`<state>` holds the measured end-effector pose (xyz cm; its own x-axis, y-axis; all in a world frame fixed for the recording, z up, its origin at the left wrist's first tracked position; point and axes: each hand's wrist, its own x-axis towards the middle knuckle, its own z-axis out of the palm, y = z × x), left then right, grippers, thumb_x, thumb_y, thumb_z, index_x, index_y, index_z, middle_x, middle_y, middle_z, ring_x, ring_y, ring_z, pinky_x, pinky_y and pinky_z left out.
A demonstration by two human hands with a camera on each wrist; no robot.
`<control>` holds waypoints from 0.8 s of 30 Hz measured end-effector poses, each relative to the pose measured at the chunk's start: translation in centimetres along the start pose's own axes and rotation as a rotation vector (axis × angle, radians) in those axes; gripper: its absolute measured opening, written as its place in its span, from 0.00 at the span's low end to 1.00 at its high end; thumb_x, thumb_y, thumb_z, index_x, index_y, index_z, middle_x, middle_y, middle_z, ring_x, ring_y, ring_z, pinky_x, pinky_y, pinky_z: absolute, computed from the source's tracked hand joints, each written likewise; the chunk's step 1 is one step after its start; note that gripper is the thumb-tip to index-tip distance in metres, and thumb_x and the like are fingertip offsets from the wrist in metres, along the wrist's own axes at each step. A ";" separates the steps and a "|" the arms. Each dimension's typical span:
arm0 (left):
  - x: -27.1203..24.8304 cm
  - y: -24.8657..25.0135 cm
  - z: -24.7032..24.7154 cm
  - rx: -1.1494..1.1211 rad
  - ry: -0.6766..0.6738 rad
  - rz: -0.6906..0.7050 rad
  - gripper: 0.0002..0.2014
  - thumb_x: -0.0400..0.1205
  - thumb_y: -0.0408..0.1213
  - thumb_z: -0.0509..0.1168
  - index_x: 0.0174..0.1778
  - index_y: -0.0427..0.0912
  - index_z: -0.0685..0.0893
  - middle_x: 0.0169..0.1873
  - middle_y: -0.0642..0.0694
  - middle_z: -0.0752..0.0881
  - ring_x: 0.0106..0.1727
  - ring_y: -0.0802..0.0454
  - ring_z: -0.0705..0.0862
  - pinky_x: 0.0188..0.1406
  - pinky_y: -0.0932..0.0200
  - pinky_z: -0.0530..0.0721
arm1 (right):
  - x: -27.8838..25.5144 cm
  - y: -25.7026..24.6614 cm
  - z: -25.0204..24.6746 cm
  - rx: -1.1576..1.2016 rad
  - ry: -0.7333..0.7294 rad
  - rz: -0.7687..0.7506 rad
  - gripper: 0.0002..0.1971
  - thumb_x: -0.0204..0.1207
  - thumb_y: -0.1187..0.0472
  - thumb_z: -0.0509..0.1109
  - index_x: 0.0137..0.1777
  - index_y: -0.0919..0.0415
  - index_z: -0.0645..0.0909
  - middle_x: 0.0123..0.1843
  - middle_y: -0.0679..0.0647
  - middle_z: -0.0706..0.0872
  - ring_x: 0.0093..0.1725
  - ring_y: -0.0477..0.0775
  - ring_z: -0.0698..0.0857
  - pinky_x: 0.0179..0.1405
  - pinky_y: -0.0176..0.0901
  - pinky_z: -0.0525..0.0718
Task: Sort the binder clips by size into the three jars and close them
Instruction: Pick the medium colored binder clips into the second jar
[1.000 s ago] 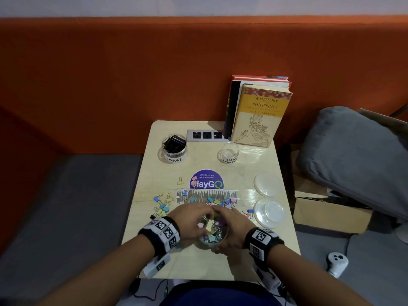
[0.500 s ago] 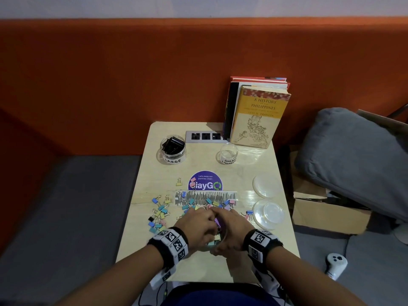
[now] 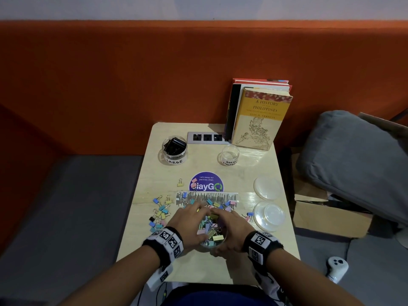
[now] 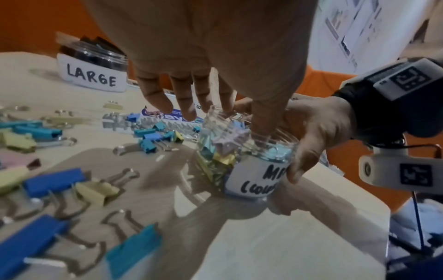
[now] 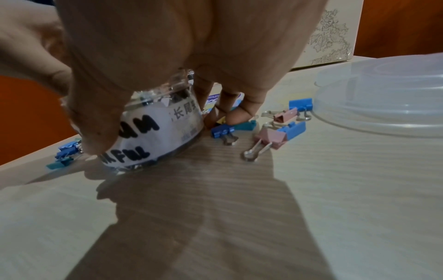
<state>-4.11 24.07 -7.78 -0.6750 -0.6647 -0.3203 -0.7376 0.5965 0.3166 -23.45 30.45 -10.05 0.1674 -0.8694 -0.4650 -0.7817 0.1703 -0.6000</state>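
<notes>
The medium jar, clear with a white handwritten label, stands near the table's front edge, partly filled with pastel binder clips. My right hand grips its right side, thumb on the label. My left hand hovers over the mouth with relaxed fingers and holds nothing; its thumb tip sits at the rim. Loose coloured clips lie left of and behind the jar. The jar marked LARGE holds black clips at back left. The small jar at the back centre looks empty.
Two clear lids lie along the table's right edge. Books lean on the orange wall behind a socket strip. A purple sticker marks the table's middle. A few clips lie between jar and lid.
Half a second ago my left hand covered the jar's mouth. It has since drawn back to the left, and the clips inside show again. My right hand keeps its grip.
</notes>
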 end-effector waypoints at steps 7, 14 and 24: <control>-1.0 -1.0 0.3 -0.177 -0.163 0.036 0.58 0.67 0.64 0.77 0.86 0.57 0.50 0.85 0.53 0.58 0.83 0.50 0.60 0.81 0.45 0.66 | -0.1 -0.5 -0.4 -0.027 0.006 -0.034 0.63 0.44 0.35 0.85 0.80 0.31 0.54 0.70 0.45 0.78 0.66 0.51 0.74 0.64 0.52 0.82; -2.0 -1.8 0.3 -0.157 -0.071 0.017 0.55 0.66 0.62 0.79 0.84 0.57 0.56 0.82 0.54 0.64 0.79 0.50 0.68 0.77 0.48 0.71 | 0.7 -1.7 0.8 -0.218 -0.002 -0.113 0.65 0.49 0.31 0.83 0.84 0.43 0.49 0.80 0.47 0.70 0.69 0.55 0.69 0.68 0.55 0.76; -2.9 -2.2 -0.1 -0.080 -0.110 -0.027 0.63 0.66 0.63 0.79 0.87 0.53 0.43 0.87 0.52 0.48 0.85 0.48 0.57 0.82 0.47 0.64 | -0.7 1.8 -1.0 -0.260 0.160 -0.082 0.47 0.62 0.42 0.69 0.82 0.51 0.56 0.78 0.53 0.65 0.72 0.61 0.70 0.70 0.58 0.74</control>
<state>-0.56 24.60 -7.44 -0.6566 -0.6238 -0.4240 -0.7543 0.5386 0.3755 -25.63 30.91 -10.15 0.1556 -0.9407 -0.3015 -0.9004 -0.0095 -0.4349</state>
